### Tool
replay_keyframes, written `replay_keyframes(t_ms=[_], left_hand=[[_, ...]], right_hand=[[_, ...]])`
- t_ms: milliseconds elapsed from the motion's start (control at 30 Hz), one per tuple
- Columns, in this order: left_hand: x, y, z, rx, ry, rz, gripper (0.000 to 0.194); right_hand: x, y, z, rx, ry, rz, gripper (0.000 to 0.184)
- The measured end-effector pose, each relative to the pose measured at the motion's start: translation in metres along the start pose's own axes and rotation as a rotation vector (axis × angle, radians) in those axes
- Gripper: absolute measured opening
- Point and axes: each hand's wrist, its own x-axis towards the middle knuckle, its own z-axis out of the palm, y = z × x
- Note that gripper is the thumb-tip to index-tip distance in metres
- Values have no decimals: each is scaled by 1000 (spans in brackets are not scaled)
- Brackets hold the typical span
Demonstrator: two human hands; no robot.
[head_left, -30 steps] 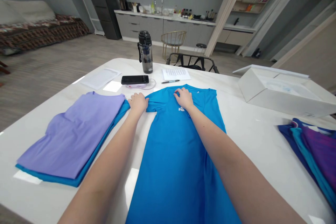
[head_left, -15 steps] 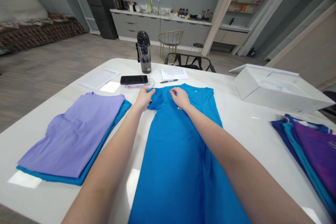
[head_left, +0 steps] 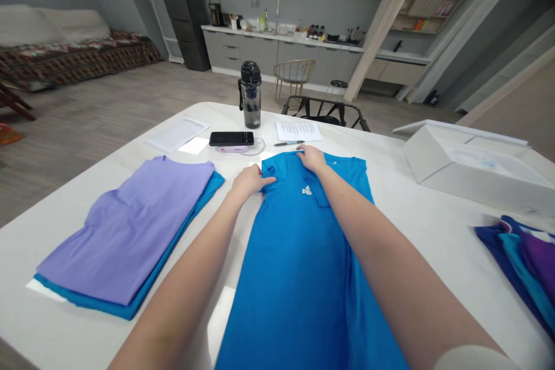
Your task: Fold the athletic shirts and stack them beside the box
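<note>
A blue T-shirt [head_left: 295, 254] lies lengthwise before me, its sides folded inward and a sleeve lying across the chest beside a small white logo. At its upper left corner, my left hand [head_left: 252, 181] pinches the folded edge, thumb on top and the other fingers partly hidden. My right hand [head_left: 312, 158] is at the top edge near the collar, thumb and forefinger closed on the fabric there. To the left, a folded lavender T-shirt [head_left: 134, 225] rests on another blue garment [head_left: 130, 311].
On the white table [head_left: 411, 231] stand a black bottle [head_left: 251, 98] and an open white box [head_left: 472, 167]. A phone [head_left: 231, 138], a pen [head_left: 289, 143] and papers [head_left: 299, 130] lie beyond the shirt. Folded dark clothes [head_left: 520, 254] sit at right. A black chair [head_left: 325, 110] is behind the table.
My right hand has moved up to the shirt's top edge, uncovering the logo and the sleeve lying on the chest. My left hand stays at the upper left corner. The view has shifted slightly.
</note>
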Motion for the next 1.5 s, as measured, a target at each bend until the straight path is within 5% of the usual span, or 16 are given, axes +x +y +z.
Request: replay_keyframes(t_ms=[167,400,533,700,867,1067,1167,1300,1400,1500], left_hand=[[-8,11,12,74,171,12,28],[-31,56,7,-267,376,235,26],[-57,98,19,-297,296,363,24],[-80,147,64,-109,115,537,29],[-85,178,111,118,24,464,35],[-88,183,127,207,32,411,38],[-95,185,130,215,56,391,41],[-96,190,127,128,73,427,41],[-73,185,115,52,34,446,44],[-28,167,98,77,67,430,31]], right_hand=[[16,25,-4,52,17,-21,21],[24,44,-7,192,8,-109,15],[27,62,-23,306,24,-180,17],[22,92,-39,455,-41,-142,27],[-6,113,-49,504,-184,-98,50],[-53,110,-65,252,-499,-158,66],[-69,102,-72,110,-544,-174,63],[-85,104,-84,35,-577,8,61],[-101,117,-91,75,-675,94,65],[-121,130,-89,214,-646,32,64]])
